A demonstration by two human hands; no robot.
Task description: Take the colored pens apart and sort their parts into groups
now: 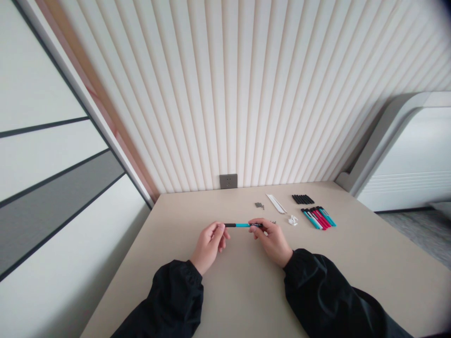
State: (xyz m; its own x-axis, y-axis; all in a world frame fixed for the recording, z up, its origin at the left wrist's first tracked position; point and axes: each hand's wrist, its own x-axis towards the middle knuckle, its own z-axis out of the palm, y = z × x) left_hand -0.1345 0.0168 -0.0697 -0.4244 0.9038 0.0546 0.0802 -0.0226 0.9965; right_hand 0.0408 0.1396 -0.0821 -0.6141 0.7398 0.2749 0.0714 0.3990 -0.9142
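Observation:
A pen (241,225) with a blue middle and black ends lies level between my two hands, above the beige table (243,291). My left hand (210,241) pinches its black left end between thumb and fingers. Around the right end, also black, the fingers of my right hand (270,238) are closed. Small metal pieces partly show just behind my right hand; what they are is too small to tell.
Right of my hands lie blue, white and red pen barrels (319,218), black tubes (303,199), thin white sticks (276,204), small white parts (292,220) and small grey metal pieces (260,205). A dark socket (229,181) sits on the ribbed wall behind.

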